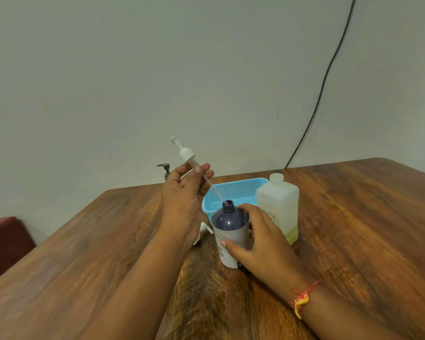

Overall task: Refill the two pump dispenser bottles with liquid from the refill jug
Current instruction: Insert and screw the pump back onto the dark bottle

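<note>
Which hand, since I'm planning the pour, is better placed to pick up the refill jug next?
Probably the right hand: it grips the bottle right beside the uncapped refill jug. The left hand pinches the pump, its tube tip at the bottle's neck, farther from the jug.

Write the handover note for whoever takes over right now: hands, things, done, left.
Left hand pinches the white pump by its tube, tilted, with the tube tip at the open mouth of the blue-topped bottle.
Right hand grips that bottle, upright on the table.
Refill jug stands uncapped beside it, with a little yellowish liquid at the bottom. The blue basket is behind.
The second bottle, with a dark pump, is mostly hidden behind the left hand.
Done: the first bottle's pump is unscrewed. Its fill level cannot be seen.
Left: check the fill, screw the pump on, then do the second bottle.
</note>
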Demonstrator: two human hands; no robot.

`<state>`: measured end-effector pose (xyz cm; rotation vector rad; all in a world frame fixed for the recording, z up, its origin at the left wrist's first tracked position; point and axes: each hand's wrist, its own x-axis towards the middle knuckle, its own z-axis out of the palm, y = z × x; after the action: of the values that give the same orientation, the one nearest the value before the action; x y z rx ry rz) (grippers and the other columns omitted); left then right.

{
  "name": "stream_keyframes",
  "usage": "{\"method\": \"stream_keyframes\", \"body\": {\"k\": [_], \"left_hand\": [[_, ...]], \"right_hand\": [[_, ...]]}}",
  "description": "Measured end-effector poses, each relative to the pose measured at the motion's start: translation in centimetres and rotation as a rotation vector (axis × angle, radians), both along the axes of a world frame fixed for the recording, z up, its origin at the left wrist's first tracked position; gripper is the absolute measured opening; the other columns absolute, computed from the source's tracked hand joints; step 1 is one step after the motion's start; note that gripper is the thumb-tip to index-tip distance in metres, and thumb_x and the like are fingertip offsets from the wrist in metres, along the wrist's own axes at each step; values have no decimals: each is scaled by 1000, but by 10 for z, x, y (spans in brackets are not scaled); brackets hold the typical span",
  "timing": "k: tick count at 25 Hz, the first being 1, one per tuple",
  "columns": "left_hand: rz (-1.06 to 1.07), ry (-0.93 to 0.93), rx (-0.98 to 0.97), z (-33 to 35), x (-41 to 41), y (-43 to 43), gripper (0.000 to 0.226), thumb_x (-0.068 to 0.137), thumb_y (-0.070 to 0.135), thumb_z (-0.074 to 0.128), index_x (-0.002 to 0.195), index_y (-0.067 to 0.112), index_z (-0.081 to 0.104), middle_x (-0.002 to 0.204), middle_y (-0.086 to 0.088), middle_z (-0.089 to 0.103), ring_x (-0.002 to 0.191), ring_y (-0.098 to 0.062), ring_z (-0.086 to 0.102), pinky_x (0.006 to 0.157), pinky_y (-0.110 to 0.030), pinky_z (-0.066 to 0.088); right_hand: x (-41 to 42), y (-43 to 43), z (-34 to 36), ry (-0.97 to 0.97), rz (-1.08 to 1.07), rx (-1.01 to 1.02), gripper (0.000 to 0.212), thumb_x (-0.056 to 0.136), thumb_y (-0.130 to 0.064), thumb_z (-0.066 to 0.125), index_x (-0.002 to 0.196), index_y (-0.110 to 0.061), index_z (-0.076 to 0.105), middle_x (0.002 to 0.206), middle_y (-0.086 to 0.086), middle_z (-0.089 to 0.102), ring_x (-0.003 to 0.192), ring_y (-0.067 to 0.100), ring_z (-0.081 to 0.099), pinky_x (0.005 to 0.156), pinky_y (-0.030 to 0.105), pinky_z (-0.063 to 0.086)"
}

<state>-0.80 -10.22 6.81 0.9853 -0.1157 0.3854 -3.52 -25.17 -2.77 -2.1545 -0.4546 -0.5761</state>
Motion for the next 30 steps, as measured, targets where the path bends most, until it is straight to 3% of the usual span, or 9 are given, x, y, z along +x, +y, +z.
{"method": "stream_keyframes", "body": {"k": [5,12,18,21,24,27,30], "left_hand": [[29,18,304,-20,-1,-8,21,92,13,71,111,11,62,101,-10,79,95,-20,76,82,-30,61],[-69,44,560,-44,-8,-2,18,95,15,68,112,11,71,105,-2,79,101,-14,75,87,-31,61],[-90,6,603,-55,-13,-2,23,95,10,66,117,14,68,108,1,77,102,-9,73,79,-21,58],[-89,-27,564,-58,-14,-5,35,91,9,70,125,12,60,113,-1,77,107,-12,73,85,-24,60],[-57,-58,550,-60,-12,-6,46,84,18,76,127,13,59,117,-3,76,110,-14,72,90,-31,60],[60,-106,599,-62,-8,-4,37,83,23,78,118,16,66,115,-4,74,112,-19,70,92,-41,60],[51,-121,606,-63,-5,0,23,86,17,76,109,18,71,112,-5,75,112,-19,70,92,-42,60]], "right_hand": [[0,-1,-1,-41,-10,-1,72,83,-53,74,142,-34,38,136,-16,48,122,0,46,96,10,41],[1,0,-2,-1,-28,-37,75,85,-55,71,146,-36,31,143,-15,44,121,-7,36,81,-3,30],[3,-1,-4,1,-37,-45,73,86,-53,69,146,-38,29,145,-15,42,131,2,41,91,7,37],[4,-1,-5,-17,-44,-44,72,86,-54,69,145,-38,30,146,-15,42,131,0,38,95,12,42],[5,0,-6,-18,-45,-38,72,86,-54,69,145,-39,31,146,-16,42,131,-1,38,94,10,40],[6,0,-7,-21,-42,-32,71,85,-56,70,143,-39,33,142,-17,45,126,-3,40,90,6,38],[6,0,-7,-35,-34,-13,72,83,-56,72,142,-39,34,140,-17,46,121,-4,40,88,6,40]]}}
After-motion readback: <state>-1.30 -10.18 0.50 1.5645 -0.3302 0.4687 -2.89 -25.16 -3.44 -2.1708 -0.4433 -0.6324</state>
